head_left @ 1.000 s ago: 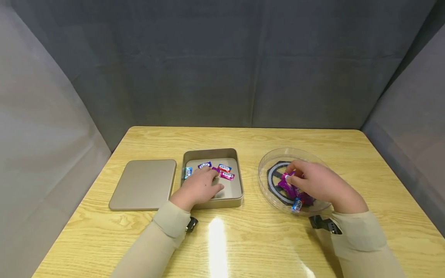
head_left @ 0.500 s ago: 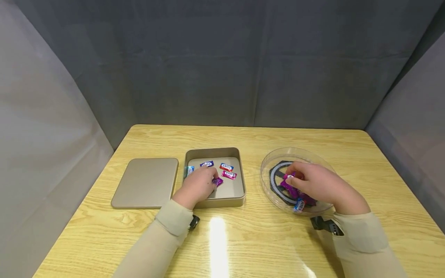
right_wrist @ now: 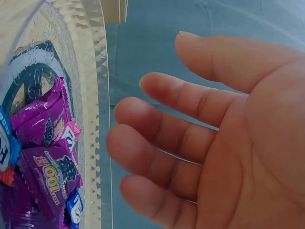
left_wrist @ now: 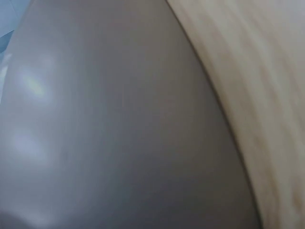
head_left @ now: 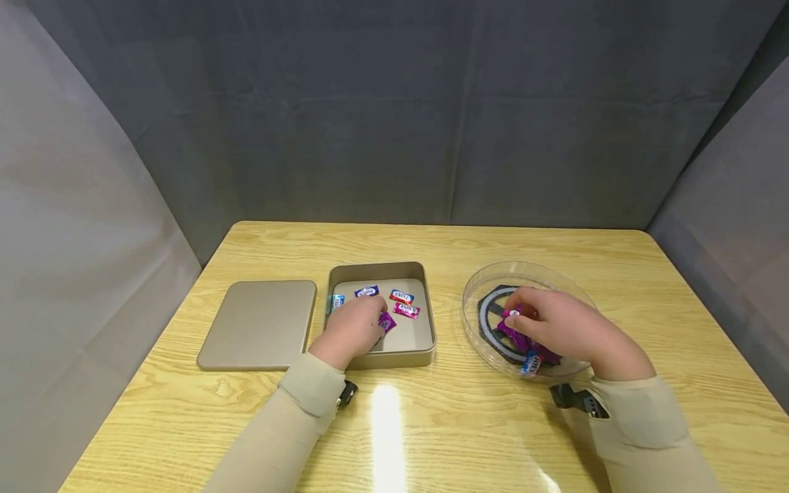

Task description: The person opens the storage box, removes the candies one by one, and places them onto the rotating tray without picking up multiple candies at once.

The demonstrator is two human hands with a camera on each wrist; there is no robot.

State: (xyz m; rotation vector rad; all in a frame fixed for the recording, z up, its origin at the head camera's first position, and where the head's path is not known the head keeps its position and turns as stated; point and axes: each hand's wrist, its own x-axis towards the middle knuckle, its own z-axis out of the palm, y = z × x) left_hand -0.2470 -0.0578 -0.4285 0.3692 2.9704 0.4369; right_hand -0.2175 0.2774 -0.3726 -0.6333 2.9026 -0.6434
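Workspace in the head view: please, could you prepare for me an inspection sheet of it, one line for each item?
Surface: wood-grain table, with a bright glare streak at its near side.
Job's things: open square metal tin with wrapped candies inside; flat square lid left of it; clear round dish at right, with mostly purple-wrapped candies.
Clutter: nothing seen.
Hands: left hand in the tin, at a purple candy, grip not clear; right hand over the dish, thumb and index finger apart, nothing seen held.
Cables: nothing seen.
Surroundings: dark grey cloth behind, paler grey sheets at both sides.
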